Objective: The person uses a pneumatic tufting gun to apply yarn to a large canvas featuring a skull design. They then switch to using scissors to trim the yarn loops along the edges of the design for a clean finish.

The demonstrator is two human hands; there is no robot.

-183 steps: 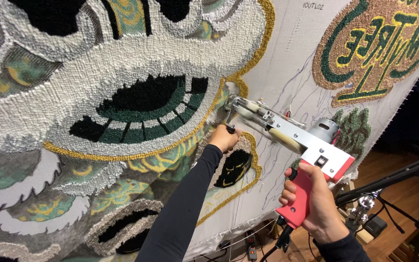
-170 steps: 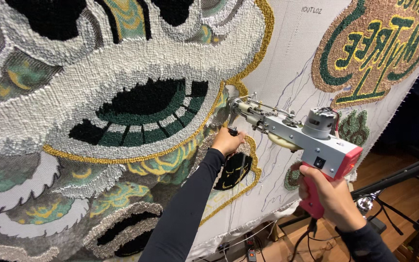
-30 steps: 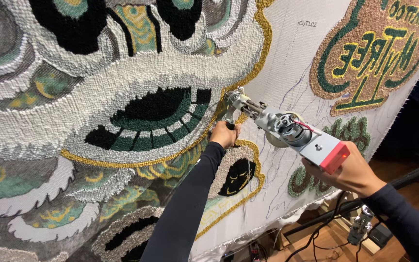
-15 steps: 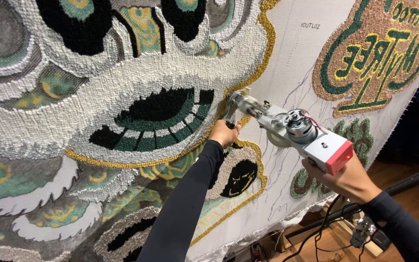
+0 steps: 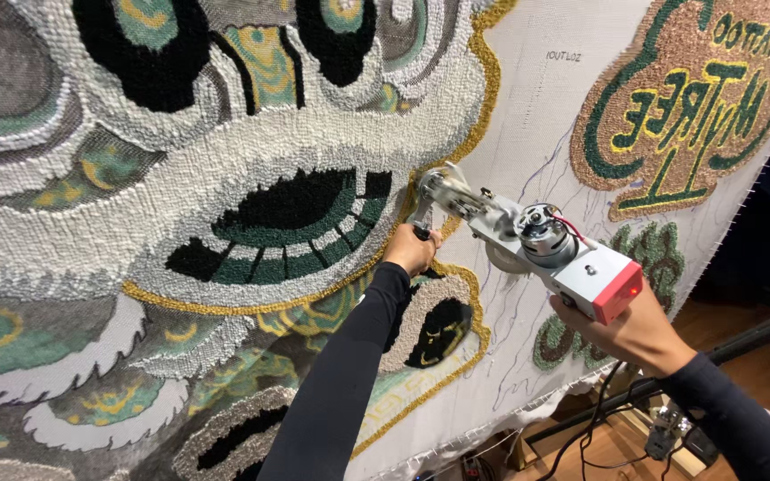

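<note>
I hold a silver tufting gun (image 5: 528,239) with a red rear end against a large upright tufted rug (image 5: 180,232). My left hand (image 5: 412,249) grips the gun's front handle near the needle, close to the gold outline of the design. My right hand (image 5: 634,334) is wrapped around the rear grip, under the red block. The gun's tip touches the cloth beside a black and green mouth shape. Both forearms wear dark sleeves.
White backing cloth (image 5: 536,116) stretches to the right, with a green, gold and tan emblem (image 5: 697,98) on it. A black bar (image 5: 741,343) and cables (image 5: 599,436) lie below right, over a wooden floor (image 5: 759,374).
The gun has swung from pointing up-left with its red grip low to a flatter angle, and my right hand has risen. The view has shifted down and left across the rug.
</note>
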